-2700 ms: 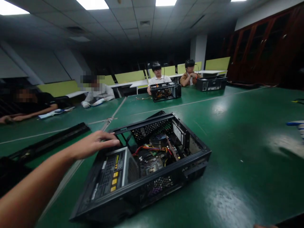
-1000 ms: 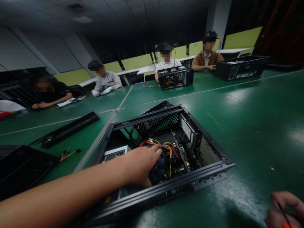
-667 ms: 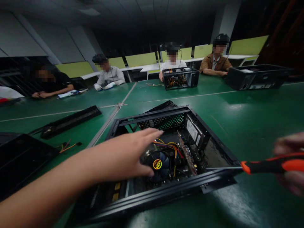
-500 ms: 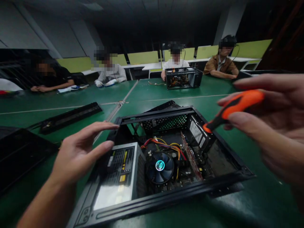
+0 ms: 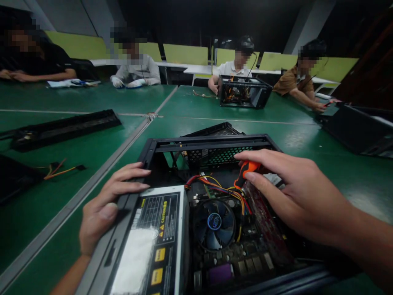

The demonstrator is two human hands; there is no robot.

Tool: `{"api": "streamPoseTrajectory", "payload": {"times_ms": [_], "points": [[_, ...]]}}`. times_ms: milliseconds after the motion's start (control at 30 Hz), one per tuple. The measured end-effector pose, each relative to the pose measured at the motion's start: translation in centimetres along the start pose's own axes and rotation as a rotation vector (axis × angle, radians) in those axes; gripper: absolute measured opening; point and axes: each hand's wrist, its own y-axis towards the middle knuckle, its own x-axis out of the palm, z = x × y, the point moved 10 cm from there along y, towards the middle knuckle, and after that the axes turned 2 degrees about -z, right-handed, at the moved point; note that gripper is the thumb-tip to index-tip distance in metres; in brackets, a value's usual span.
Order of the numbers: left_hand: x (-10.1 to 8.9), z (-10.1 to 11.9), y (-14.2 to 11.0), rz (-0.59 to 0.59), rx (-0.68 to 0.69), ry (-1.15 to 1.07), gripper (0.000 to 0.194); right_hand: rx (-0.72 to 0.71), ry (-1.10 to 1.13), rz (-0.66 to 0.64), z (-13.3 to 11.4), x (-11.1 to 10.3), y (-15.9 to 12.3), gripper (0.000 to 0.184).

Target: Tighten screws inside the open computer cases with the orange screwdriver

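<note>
An opened black computer case [image 5: 211, 141] lies in front of me, tilted compared with the table's lines. My left hand [image 5: 106, 205] grips its left edge, fingers over the rim, beside the silver power supply [image 5: 181, 192]. Held between thumb and fingers of my right hand [image 5: 294, 184] is an orange and black screwdriver [image 5: 250, 167], pointing down into the case. Its tip is out of sight. Below it run coloured cables [image 5: 229, 189], near the round CPU fan [image 5: 214, 221] and a reddish expansion card [image 5: 265, 221]. My right hand covers most of the drive behind it.
A long black panel [image 5: 67, 127] lies on the green table [image 5: 184, 106] at left, with loose wires [image 5: 61, 168] nearer me. Another opened case [image 5: 245, 92] stands across the table before a person. A dark case [image 5: 356, 127] stands at right. Several people sit opposite.
My right hand has brought the screwdriver left and down into the case. My left hand has closed onto the case edge. The case appears turned and nearer in view.
</note>
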Motion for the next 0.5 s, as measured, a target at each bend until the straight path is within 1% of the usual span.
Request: {"api": "streamPoseTrajectory", "payload": {"times_ms": [100,133,233,367,500], "points": [[-0.50,-0.02,-0.12,0.148,-0.076,-0.031,0.036,0.008,-0.001,-0.004,-0.14,-0.02,0.05,0.030],[-0.49,0.08,-0.13,0.181,-0.094,-0.040,0.036,0.010,-0.002,-0.006,-0.13,0.00,0.04,0.030],[-0.07,0.54,0.02,0.190,-0.104,-0.046,0.035,0.017,-0.002,-0.012,0.06,0.09,-0.02,0.029],[-0.27,0.54,0.10,0.204,-0.114,-0.047,0.035,0.038,0.011,-0.027,0.35,0.36,-0.06,0.030],[-0.29,0.54,0.11,0.202,-0.110,-0.040,0.035,0.023,0.020,-0.028,0.12,0.56,0.04,0.030]]}}
